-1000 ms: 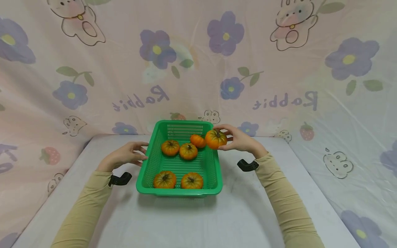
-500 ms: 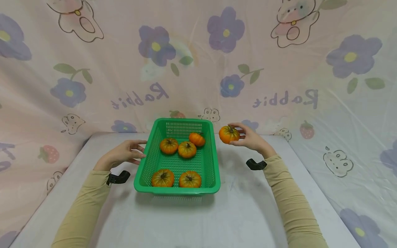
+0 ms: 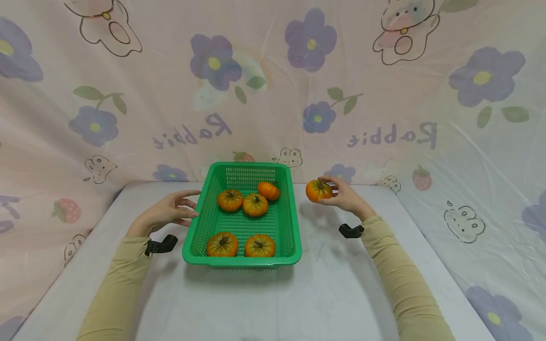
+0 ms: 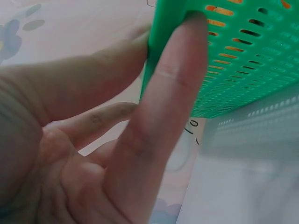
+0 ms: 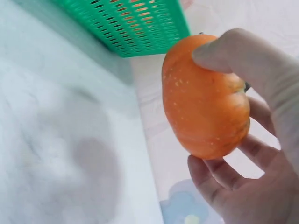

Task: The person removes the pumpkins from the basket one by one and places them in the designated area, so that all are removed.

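Soft, diffuse light, faint shadows on the table [image 3: 273,305]; wrist views slightly hazy.

We see the right hand [image 5: 268,179] grip an orange pumpkin [image 5: 203,102]. Near it we find a slotted green basket [image 5: 140,28] and a shadowed white table [image 5: 60,154].

6 orange pumpkins [image 3: 255,205] share 1 white tabletop [image 3: 332,303] scene: 5 sit in 1 green basket [image 3: 241,261], 3 toward its far edge and 2 along its near edge, while 1 is held past its right edge. 2 hands appear, 1 left hand [image 3: 166,210] and 1 right hand [image 3: 343,194], with 2 tan sleeves [image 3: 117,289] and 2 black wrist devices [image 3: 162,245], before 1 printed curtain [image 3: 273,109].
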### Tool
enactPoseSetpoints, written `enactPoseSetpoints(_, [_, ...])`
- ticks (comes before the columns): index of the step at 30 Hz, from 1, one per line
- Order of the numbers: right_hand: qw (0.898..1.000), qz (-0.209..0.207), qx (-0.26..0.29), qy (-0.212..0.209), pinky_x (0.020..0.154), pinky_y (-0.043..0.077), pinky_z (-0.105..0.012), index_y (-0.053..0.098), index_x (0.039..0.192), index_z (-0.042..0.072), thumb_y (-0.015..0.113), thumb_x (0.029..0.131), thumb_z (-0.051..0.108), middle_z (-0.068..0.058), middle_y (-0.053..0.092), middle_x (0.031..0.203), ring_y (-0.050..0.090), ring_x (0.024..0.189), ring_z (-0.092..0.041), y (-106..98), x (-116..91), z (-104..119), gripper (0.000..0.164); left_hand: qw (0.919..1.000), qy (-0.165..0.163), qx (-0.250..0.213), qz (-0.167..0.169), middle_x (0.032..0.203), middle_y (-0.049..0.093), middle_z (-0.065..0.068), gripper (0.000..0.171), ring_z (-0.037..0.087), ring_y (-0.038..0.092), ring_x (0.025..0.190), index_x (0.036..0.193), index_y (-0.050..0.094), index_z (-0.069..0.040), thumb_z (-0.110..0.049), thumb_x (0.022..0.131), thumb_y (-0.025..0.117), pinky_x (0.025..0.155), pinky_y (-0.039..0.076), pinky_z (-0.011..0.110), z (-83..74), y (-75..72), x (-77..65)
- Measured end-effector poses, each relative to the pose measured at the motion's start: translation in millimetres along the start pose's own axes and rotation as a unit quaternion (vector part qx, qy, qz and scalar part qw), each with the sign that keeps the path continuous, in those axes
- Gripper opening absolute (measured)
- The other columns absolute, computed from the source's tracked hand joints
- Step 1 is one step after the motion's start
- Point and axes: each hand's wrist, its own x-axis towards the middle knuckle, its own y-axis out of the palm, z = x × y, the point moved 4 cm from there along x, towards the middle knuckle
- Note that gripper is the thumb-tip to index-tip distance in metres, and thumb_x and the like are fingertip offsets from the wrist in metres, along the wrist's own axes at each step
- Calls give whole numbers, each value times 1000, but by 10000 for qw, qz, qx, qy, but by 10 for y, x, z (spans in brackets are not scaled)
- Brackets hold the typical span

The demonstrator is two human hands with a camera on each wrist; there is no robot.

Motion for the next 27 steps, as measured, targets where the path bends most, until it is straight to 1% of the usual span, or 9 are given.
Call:
enactPoseSetpoints(5, [10000, -83, 7, 40, 98, 41, -55, 39, 141, -5, 73, 83, 1, -25, 37, 141, 40, 121, -47, 93, -62, 132, 67, 10000, 30, 9, 15, 118, 45, 30, 76, 30, 62, 91, 151, 23, -4, -4, 89, 67, 76, 56, 45, -30, 6, -7])
enactPoseSetpoints(8, [9997, -223, 16, 52, 98, 40, -56, 39, 140, -5, 73, 82, 0, -25, 36, 141, 40, 121, -48, 163, -57, 100, 67, 10000, 32, 21, 25, 118, 45, 30, 76, 30, 62, 91, 151, 23, -4, -4, 89, 67, 76, 56, 45, -39, 12, -11])
enactPoseSetpoints(12, [9991, -418, -89, -15, 98, 41, -55, 42, 140, 0, 76, 82, 4, -22, 38, 141, 42, 120, -46, 250, 16, -175, 68, 10000, 8, 14, 27, 118, 44, 30, 76, 30, 62, 91, 151, 22, -4, -4, 89, 67, 77, 56, 45, -46, 12, -13])
enactPoseSetpoints(13, [9989, -465, -109, -14, 98, 42, -53, 43, 140, 4, 77, 81, 9, -19, 38, 141, 43, 120, -44, 265, 45, -289, 68, 10000, -5, 16, 27, 118, 44, 30, 76, 30, 62, 91, 151, 22, -4, -5, 89, 67, 77, 56, 45, -43, 12, -13])
enactPoseSetpoints(15, [9985, -522, -170, -27, 97, 43, -54, 43, 140, 2, 77, 81, 9, -20, 38, 141, 43, 120, -44, 292, 72, -376, 68, 10000, -36, 7, 27, 119, 44, 30, 77, 30, 62, 91, 151, 22, -5, -5, 89, 67, 77, 56, 45, -38, 8, -9])
enactPoseSetpoints(19, [9980, -595, -193, 25, 96, 43, -54, 44, 139, 1, 77, 81, 4, -22, 38, 141, 43, 119, -45, 334, 112, -466, 67, 10000, -66, -19, 29, 118, 43, 29, 77, 29, 62, 91, 151, 23, -5, -5, 89, 68, 77, 56, 45, -33, 2, -1])
enactPoseSetpoints(20, [9979, -608, -227, 45, 97, 43, -54, 44, 139, 0, 76, 81, 1, -22, 38, 141, 43, 119, -45, 348, 111, -448, 66, 10000, -62, -20, 31, 119, 43, 29, 77, 29, 62, 92, 151, 22, -5, -5, 89, 68, 77, 56, 45, -32, 1, 1])
enactPoseSetpoints(22, [9972, -666, -325, 59, 98, 43, -51, 45, 138, 4, 76, 80, 2, -19, 39, 141, 44, 119, -42, 374, 138, -525, 65, 10000, -68, -20, 36, 118, 43, 29, 77, 29, 62, 92, 151, 22, -5, -5, 89, 68, 77, 56, 45, -30, 1, -3])
enactPoseSetpoints(27, [9955, -806, -506, 2, 99, 41, -51, 45, 138, 3, 76, 80, 2, -19, 40, 139, 44, 119, -40, 413, 165, -560, 66, 10000, -50, 28, 58, 119, 44, 28, 77, 29, 62, 92, 151, 22, -4, -6, 89, 68, 77, 56, 45, -41, 5, 2])
